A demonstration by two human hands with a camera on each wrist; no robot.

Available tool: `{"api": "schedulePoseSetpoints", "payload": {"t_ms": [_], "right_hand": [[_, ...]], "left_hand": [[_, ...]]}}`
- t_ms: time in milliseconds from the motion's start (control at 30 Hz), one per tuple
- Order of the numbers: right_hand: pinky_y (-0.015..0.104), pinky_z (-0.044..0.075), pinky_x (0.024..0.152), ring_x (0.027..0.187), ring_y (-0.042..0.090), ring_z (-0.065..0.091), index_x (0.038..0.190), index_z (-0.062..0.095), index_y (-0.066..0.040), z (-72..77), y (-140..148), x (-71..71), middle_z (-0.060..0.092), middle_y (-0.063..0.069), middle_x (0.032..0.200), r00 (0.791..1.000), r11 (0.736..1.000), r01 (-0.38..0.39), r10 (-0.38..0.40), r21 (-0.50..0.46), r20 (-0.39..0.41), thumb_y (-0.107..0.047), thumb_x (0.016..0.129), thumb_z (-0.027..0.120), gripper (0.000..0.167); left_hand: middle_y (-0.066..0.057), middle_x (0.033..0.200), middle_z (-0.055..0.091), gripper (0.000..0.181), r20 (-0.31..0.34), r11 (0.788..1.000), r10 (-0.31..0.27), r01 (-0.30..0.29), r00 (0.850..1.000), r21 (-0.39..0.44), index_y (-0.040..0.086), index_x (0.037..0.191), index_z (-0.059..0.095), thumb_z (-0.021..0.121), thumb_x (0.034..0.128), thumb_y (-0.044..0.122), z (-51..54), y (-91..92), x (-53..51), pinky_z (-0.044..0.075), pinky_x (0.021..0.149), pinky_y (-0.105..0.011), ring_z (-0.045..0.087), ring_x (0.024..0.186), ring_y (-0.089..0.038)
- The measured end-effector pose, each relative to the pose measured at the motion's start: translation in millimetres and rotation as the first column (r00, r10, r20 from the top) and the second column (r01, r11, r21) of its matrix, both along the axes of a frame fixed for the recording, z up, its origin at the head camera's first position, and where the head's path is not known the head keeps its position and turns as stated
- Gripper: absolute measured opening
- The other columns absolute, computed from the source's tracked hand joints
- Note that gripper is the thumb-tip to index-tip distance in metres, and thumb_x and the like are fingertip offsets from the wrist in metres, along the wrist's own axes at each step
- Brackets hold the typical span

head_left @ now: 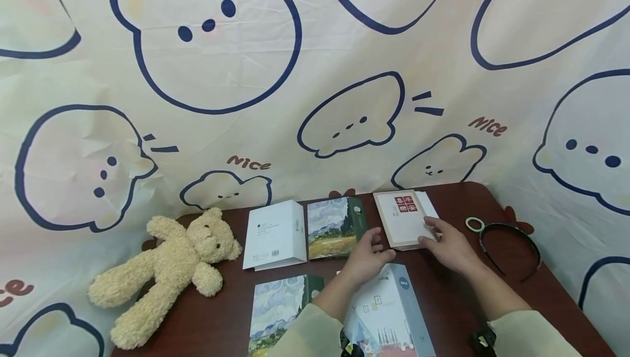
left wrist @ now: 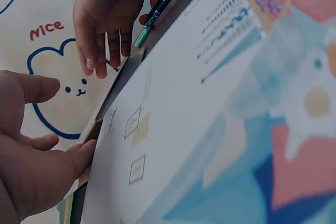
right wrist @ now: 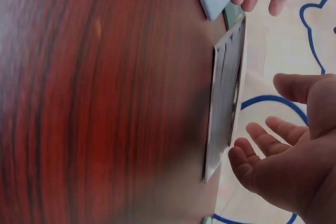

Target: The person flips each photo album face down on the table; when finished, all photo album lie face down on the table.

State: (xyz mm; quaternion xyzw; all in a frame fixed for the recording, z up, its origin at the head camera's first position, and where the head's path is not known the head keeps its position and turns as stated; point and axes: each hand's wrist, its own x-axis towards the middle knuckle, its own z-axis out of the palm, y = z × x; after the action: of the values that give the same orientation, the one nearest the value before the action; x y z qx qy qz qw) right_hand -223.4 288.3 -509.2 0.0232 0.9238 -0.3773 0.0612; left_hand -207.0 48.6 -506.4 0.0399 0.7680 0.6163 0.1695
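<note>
A cream, book-like item (head_left: 401, 220) with red square characters lies at the back right of the table. My right hand (head_left: 450, 245) is at its right edge, fingers loosely bent; in the right wrist view the fingertips are close beside the item (right wrist: 226, 103), and contact is unclear. Near its front left corner hovers my left hand (head_left: 366, 261), thumb and fingers apart with nothing between them. Under the left forearm lies a pale blue illustrated book-like item (head_left: 384, 308), partly covered. Behind the left hand lies a landscape-painting item (head_left: 332, 228) with a green spine.
A plush bear (head_left: 174, 269) lies at the left. Next to it is a white item (head_left: 273, 234) with a barcode. Another landscape-painting item (head_left: 275, 308) lies at the front. A black headband (head_left: 509, 228) with a green ring is at the right. A patterned cloth (head_left: 344, 45) hangs behind.
</note>
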Motion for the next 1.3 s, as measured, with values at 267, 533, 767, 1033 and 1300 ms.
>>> {"api": "schedulePoseSetpoints", "payload": {"t_ms": [267, 533, 767, 1033, 1300], "right_hand": [[0.067, 0.043, 0.105, 0.135, 0.056, 0.045, 0.157, 0.034, 0.006, -7.2, 15, -5.2, 0.038, 0.036, 0.155, 1.000, 1.000, 0.009, -0.009, 0.014, 0.026, -0.030, 0.101, 0.067, 0.074], [0.069, 0.038, 0.109, 0.137, 0.056, 0.041, 0.157, 0.031, 0.009, -14.2, 26, -11.4, 0.036, 0.038, 0.154, 0.999, 0.999, 0.008, -0.010, 0.045, 0.050, -0.034, 0.100, 0.068, 0.080], [0.068, 0.040, 0.108, 0.135, 0.055, 0.045, 0.155, 0.032, 0.011, -15.2, 29, -14.5, 0.039, 0.039, 0.152, 0.999, 0.997, -0.018, 0.015, 0.069, 0.051, -0.033, 0.099, 0.069, 0.080], [0.070, 0.038, 0.109, 0.136, 0.056, 0.042, 0.154, 0.033, 0.012, -15.4, 28, -18.3, 0.038, 0.039, 0.152, 0.997, 0.996, -0.050, 0.045, 0.081, 0.063, -0.034, 0.099, 0.069, 0.081], [0.070, 0.039, 0.107, 0.134, 0.056, 0.044, 0.153, 0.035, 0.014, -11.7, 26, -18.0, 0.039, 0.040, 0.150, 0.996, 0.992, -0.073, 0.067, 0.106, 0.063, -0.033, 0.098, 0.070, 0.080]], "left_hand": [[-0.016, 0.145, 0.054, 0.080, 0.027, 1.000, -0.013, 0.012, 1.000, 0.017, 0.008, 0.161, 0.031, 0.074, 0.0960, 0.022, 2.9, 16.6, -0.4, 0.053, 0.103, -0.045, 0.059, 0.130, -0.030], [-0.013, 0.141, 0.058, 0.078, 0.057, 0.997, -0.013, 0.009, 0.998, 0.074, 0.008, 0.161, 0.033, 0.074, 0.0954, 0.020, 1.1, 24.8, -2.3, 0.054, 0.101, -0.044, 0.063, 0.122, -0.025], [-0.011, 0.139, 0.061, 0.078, 0.082, 0.998, 0.010, -0.015, 0.997, 0.055, 0.010, 0.160, 0.036, 0.076, 0.0940, 0.022, 0.9, 27.7, -5.5, 0.051, 0.104, -0.046, 0.063, 0.121, -0.024], [-0.010, 0.135, 0.063, 0.077, 0.095, 0.996, 0.014, -0.022, 0.995, 0.091, 0.009, 0.159, 0.036, 0.076, 0.0943, 0.023, -1.6, 26.7, -8.1, 0.051, 0.105, -0.048, 0.064, 0.119, -0.024], [-0.008, 0.133, 0.064, 0.076, 0.110, 0.992, 0.021, -0.034, 0.994, 0.119, 0.012, 0.159, 0.038, 0.076, 0.0948, 0.027, -3.0, 21.9, -7.4, 0.049, 0.107, -0.049, 0.064, 0.120, -0.025]]}}
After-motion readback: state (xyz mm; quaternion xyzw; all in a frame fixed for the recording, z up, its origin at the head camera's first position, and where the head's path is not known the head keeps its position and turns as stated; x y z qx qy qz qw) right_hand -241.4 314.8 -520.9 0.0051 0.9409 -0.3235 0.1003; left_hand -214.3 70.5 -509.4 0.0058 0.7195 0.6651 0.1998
